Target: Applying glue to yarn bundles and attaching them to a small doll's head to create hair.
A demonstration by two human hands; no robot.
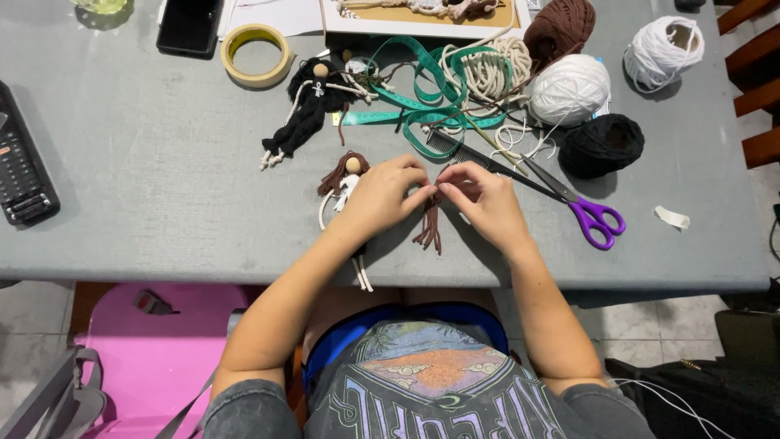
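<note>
A: What sits between the fingers?

B: A bundle of brown yarn strands [428, 223]. Its top end is pinched where the fingertips of both hands meet, and the loose ends hang toward the near edge of the grey table [162, 187], fanning out a little.

A: How do the hands stand?

B: The left hand [382, 195] comes in from the left, thumb and forefinger closed on the top of the bundle, the other fingers curled. The right hand [483, 199] mirrors it from the right, its fingertips also closed on the same top end. The two sets of fingertips are touching or nearly so; I cannot tell which.

A: And just beside them?

B: Under and left of the left hand lies a small doll with brown hair [345, 179], with a wooden bead head, its pale cords running under the wrist to the table edge. A black yarn doll [307, 110] lies farther up.

A: Farther out?

B: Purple-handled scissors [581, 207] lie right of the right hand, blades pointing up-left toward a black comb [455, 148]. Beyond are a green measuring tape [426, 89], a coil of cream cord [491, 69], white [569, 88], black [603, 145] and brown [559, 28] yarn balls, and a roll of tape [256, 54].
</note>
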